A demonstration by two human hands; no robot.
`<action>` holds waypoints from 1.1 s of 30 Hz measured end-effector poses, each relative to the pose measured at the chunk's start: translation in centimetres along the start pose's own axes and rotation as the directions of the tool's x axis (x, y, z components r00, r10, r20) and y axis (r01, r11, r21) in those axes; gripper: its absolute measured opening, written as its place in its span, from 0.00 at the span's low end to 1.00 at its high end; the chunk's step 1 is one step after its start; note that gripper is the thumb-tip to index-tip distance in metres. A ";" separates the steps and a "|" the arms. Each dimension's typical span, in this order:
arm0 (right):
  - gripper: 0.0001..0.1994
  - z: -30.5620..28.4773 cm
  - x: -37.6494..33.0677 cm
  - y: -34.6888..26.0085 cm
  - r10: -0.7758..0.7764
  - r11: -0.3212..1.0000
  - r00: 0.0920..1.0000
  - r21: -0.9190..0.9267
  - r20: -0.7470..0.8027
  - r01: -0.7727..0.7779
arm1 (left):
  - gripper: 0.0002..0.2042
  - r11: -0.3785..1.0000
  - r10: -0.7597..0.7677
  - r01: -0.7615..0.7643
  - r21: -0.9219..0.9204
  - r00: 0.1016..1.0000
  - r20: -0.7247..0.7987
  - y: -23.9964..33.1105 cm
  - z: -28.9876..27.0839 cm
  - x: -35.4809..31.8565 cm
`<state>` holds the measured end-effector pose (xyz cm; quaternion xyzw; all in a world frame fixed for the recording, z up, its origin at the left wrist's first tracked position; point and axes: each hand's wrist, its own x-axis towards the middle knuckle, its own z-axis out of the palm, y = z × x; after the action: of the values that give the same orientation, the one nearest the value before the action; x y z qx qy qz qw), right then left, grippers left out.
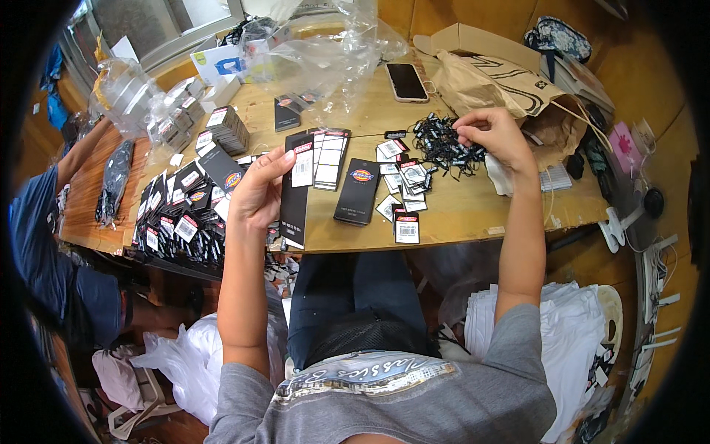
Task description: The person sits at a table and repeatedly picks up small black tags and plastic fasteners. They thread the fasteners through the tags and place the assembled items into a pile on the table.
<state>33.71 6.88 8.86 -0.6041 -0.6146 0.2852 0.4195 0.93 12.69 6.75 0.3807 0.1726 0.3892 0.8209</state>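
The left hand [259,189] pinches a long black hang tag [296,196] at the table's [473,214] near edge, its long axis running away from the person, white label (barcoded) uppermost. Farther right, the right hand's [497,133] fingertips close on a black string loop in a tangled pile [444,146]. Beyond, an open brown paper bag [503,85]; its contents cannot be made out.

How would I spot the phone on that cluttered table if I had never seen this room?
Start at the wooden table and look to its far edge, beside the crumpled brown paper bag. The phone lies flat there, just past the pile of black strings. It is the only glossy dark slab with a pale rim; the tags around are matte card.
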 end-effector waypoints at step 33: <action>0.05 13.6 0.7 -8.5 -0.242 0.773 0.970 0.599 -0.024 0.208 | 0.09 0.619 0.744 -0.548 0.563 0.638 -0.197 -2.6 0.9 0.4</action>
<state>17.77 8.79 9.65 -0.3554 -0.5721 0.4282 0.6025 3.01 11.49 5.41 0.5056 0.2742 0.6836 0.4493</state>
